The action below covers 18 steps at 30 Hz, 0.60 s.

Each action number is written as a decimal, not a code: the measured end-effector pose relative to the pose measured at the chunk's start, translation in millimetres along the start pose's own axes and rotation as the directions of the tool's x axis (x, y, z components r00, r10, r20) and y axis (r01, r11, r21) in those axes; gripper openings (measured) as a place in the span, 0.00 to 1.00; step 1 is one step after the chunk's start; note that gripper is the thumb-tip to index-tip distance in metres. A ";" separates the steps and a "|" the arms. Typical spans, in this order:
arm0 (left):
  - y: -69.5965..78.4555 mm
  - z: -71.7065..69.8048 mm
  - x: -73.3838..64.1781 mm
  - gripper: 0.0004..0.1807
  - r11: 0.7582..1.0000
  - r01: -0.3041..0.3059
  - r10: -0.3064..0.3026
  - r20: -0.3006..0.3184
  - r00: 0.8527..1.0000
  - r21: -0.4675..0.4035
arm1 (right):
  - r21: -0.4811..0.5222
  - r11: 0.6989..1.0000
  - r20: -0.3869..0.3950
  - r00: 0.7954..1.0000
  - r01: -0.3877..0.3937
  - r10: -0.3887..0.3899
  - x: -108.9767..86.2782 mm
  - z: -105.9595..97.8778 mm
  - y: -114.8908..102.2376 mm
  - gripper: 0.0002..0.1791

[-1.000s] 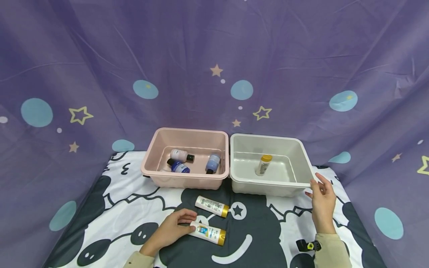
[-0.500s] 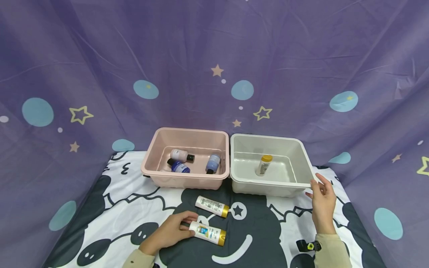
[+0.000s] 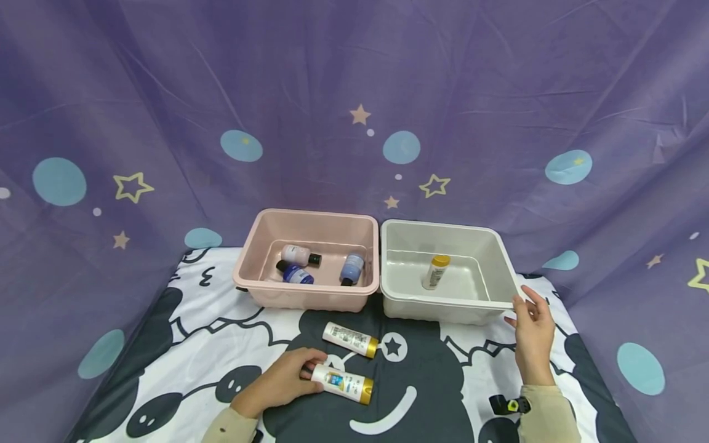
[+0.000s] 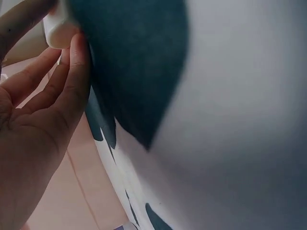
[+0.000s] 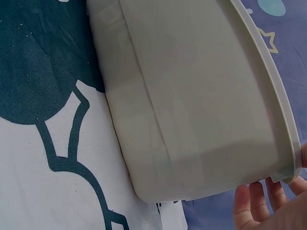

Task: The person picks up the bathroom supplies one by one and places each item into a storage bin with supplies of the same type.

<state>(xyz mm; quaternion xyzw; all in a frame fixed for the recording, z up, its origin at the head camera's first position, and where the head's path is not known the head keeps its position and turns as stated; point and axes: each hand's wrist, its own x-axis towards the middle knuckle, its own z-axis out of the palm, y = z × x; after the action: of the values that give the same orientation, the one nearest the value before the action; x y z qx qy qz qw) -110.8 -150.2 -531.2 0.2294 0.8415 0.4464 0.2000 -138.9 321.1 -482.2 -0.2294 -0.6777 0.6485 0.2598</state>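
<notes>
My left hand (image 3: 284, 383) pinches the base end of a white bottle (image 3: 344, 384) with a gold cap, which lies on the patterned cloth. The left wrist view shows that bottle's rounded white base (image 4: 61, 36) between thumb and fingers. Just behind it lies a second white bottle (image 3: 348, 338), also gold-capped, untouched. At the near right corner of the white bin (image 3: 443, 311), my right hand (image 3: 535, 338) grips the rim; in the right wrist view its fingers (image 5: 259, 201) are below the rim. Inside that bin stands a small bottle (image 3: 436, 272) with a yellow cap.
A pink bin (image 3: 310, 299) stands left of the white one, close beside it. It holds a pale pink bottle (image 3: 295, 255), a dark blue bottle (image 3: 299, 275) and a light blue bottle (image 3: 352, 268). Behind both bins hangs a purple curtain (image 3: 310, 74).
The left hand's fingers have closed in slightly around the near bottle's base end. The right hand, the bins and the other bottles stay where they were.
</notes>
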 end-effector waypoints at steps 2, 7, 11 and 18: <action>2.3 -0.6 0.0 0.29 1.000 -0.001 0.001 0.006 1.000 0.015 | 0.000 1.000 0.002 1.000 -0.001 0.001 -0.1 -0.2 0.0 0.24; 6.6 -1.6 0.3 0.30 1.000 -0.010 0.009 0.017 1.000 0.018 | 0.009 1.000 0.007 1.000 0.001 -0.001 1.0 -0.4 0.2 0.24; 7.1 -2.6 0.4 0.30 0.998 0.001 0.001 0.029 1.000 -0.067 | 0.014 1.000 0.001 1.000 -0.006 0.006 1.2 -0.6 0.7 0.23; 6.5 -2.3 -2.1 0.31 0.951 0.076 -0.076 0.014 0.997 -0.300 | 0.019 1.000 0.005 1.000 -0.015 0.015 0.4 -0.3 0.7 0.24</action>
<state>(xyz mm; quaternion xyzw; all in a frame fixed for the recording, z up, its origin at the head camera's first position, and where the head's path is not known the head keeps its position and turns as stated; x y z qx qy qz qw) -109.0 -149.6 -524.3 0.1641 0.7719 0.5609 0.2504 -139.0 321.6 -482.9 -0.2305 -0.6705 0.6573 0.2553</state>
